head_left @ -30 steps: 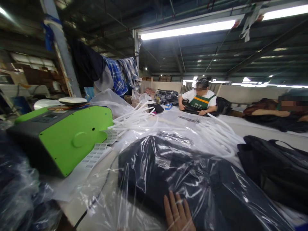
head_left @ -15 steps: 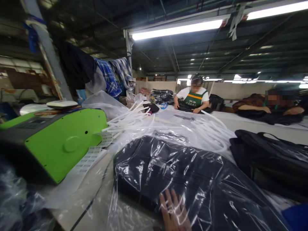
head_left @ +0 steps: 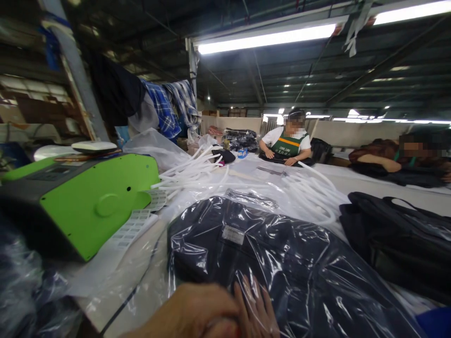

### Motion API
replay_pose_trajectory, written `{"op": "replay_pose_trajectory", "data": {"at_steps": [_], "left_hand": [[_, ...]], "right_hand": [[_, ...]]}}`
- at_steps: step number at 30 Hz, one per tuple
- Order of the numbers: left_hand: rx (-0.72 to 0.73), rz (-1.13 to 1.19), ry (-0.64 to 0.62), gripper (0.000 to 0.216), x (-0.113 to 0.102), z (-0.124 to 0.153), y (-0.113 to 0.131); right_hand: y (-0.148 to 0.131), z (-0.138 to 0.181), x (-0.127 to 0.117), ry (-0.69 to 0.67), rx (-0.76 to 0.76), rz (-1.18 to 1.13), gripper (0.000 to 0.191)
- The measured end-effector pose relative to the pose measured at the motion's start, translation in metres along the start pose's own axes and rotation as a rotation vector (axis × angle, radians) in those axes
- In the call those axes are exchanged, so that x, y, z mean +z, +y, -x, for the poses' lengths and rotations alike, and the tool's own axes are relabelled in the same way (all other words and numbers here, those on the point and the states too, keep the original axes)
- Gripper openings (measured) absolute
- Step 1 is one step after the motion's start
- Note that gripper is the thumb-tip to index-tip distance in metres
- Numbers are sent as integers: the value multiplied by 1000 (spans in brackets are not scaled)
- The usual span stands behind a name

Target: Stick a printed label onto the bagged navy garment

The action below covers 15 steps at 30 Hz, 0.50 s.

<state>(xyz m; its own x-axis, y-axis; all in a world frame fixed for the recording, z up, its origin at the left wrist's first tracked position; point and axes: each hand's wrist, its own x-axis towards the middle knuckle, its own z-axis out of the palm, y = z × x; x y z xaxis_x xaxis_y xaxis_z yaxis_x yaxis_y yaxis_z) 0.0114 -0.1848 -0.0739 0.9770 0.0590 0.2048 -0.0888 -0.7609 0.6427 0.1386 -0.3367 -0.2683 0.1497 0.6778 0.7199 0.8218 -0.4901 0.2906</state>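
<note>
A large black bag (head_left: 218, 263) in a clear plastic cover (head_left: 303, 253) lies in front of me, with a small pale label (head_left: 233, 234) on its upper part. My right hand (head_left: 257, 305) lies flat on the black bag, fingers stretched out and slightly apart, and the shiny film seems to pass over them. Beside it on the left is my left hand (head_left: 200, 307), its fingers curled and somewhat blurred. Whatever the left fingers hold, if anything, is hidden.
A green and black machine (head_left: 102, 202) stands on the left, with a white grid strip (head_left: 132, 227) at its front. White tubes (head_left: 310, 197) lie behind the wrapped bag. Another black bag (head_left: 405, 244) rests at right. Two people work across the table, one in a green apron (head_left: 291, 146).
My left hand has come into view from the lower left, beside my right hand. The right hand stays flat on the bag. The pale label now shows more clearly.
</note>
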Motion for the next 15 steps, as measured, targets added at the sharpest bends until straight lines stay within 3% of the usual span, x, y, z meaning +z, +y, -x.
{"op": "replay_pose_trajectory", "data": {"at_steps": [2,3,5,9,12,15], "left_hand": [[144,-38,-69,40,10,-48,-1],[259,-170,-76,49,20,-68,-6],[408,-360,-139,59,46,-92,-24],[390,-445,-316,53,85,-83,-72],[441,-448,-305,55,89,-70,-87],[474,-451,-290,56,86,-68,-84]], "right_hand": [[-2,6,7,30,23,-47,53],[-2,9,12,55,42,-66,52],[0,14,20,117,15,-54,51],[6,10,25,263,-177,35,32],[8,-1,19,302,-131,29,20],[7,-6,17,364,-119,54,16]]}}
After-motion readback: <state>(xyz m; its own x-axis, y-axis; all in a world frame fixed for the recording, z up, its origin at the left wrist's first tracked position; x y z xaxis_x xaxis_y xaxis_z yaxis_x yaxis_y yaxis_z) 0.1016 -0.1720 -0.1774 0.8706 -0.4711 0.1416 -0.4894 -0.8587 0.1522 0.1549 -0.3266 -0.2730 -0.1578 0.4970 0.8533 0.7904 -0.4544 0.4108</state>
